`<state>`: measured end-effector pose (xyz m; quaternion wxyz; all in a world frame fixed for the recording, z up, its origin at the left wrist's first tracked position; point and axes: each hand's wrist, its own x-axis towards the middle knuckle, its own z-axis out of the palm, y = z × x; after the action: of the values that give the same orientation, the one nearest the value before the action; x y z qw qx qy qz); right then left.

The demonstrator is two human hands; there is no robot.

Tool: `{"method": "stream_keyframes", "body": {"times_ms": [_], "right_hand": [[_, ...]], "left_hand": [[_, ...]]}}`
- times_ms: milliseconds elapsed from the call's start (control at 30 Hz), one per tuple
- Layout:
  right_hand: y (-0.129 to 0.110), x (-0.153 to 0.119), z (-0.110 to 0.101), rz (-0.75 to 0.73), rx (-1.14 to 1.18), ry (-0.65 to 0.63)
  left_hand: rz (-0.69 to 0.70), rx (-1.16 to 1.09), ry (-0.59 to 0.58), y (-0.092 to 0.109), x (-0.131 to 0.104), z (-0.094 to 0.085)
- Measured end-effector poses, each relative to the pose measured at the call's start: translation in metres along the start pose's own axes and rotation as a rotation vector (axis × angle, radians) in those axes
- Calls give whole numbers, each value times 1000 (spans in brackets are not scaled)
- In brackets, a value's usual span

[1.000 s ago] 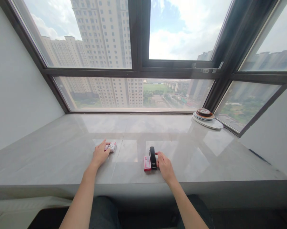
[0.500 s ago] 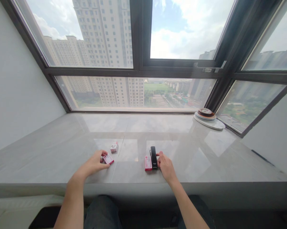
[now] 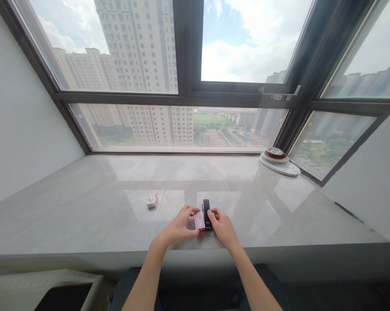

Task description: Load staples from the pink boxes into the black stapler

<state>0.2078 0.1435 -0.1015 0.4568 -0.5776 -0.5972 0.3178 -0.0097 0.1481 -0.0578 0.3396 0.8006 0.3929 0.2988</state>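
My left hand point(image 3: 181, 225) grips a small pink-and-white box point(image 3: 199, 220) between its thumb at the near end and its fingers at the far end. This box is right beside the left side of a black stapler point(image 3: 207, 215). Another pink-and-white box, seen there earlier, is now mostly covered; I cannot tell whether the two boxes touch. My right hand point(image 3: 223, 227) is closed at the stapler's right side, thumb against it and the other fingers curled. Further left, a small white-and-pink box point(image 3: 152, 201) lies by itself on the sill.
The pale, glossy stone sill point(image 3: 94, 207) ends at a front edge close to my forearms. A stack of plates point(image 3: 280, 160) stands in the far right corner by the dark window frame point(image 3: 178, 100). Below the sill at left is a white object with a dark panel point(image 3: 63, 298).
My left hand has carried its pink-and-white box rightward to the stapler, over where the other box lay. My right thumb has come onto the stapler. The lone box stays put.
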Motion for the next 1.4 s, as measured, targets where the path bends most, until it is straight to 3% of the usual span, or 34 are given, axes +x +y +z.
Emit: {"method": "stream_keyframes", "body": {"times_ms": [200,467,533,567,633,667,700,767,833,933,1067,1233,1400], "right_hand": [[3,1,-3,-17,26,-46],[4,-1,-8,46,80,-89],[7,-4,-12,72,102,-62],[8,-6,-15,80,112,-59],[11,-11,-18,85,125,-76],[12,-13,-20,82,123,-91],[13,-16,-20,78,114,-102],[13,-20,-19,67,83,-106],[13,-21,-17,56,50,-104],[11,-21,-15,55,16,-109],[12,-19,-16,64,-16,-145],[4,-17,-16,42,-111,-197],[-16,-16,-13,-59,-274,-230]], "left_hand": [[-27,-96,-13,-13,4,5],[-25,-96,56,-18,2,17],[-33,-33,148,-24,0,4],[-86,31,251,-30,-2,-7],[-299,191,527,-46,-7,-37],[-473,306,691,-55,-10,-53],[-574,349,769,-65,-13,-69],[-677,381,798,-84,-18,-92],[-692,381,731,-97,-19,-101],[-641,376,601,-106,-9,-91],[-549,347,455,-101,16,-61],[-465,311,324,-81,43,-26],[-379,305,226,-56,54,5]]}}
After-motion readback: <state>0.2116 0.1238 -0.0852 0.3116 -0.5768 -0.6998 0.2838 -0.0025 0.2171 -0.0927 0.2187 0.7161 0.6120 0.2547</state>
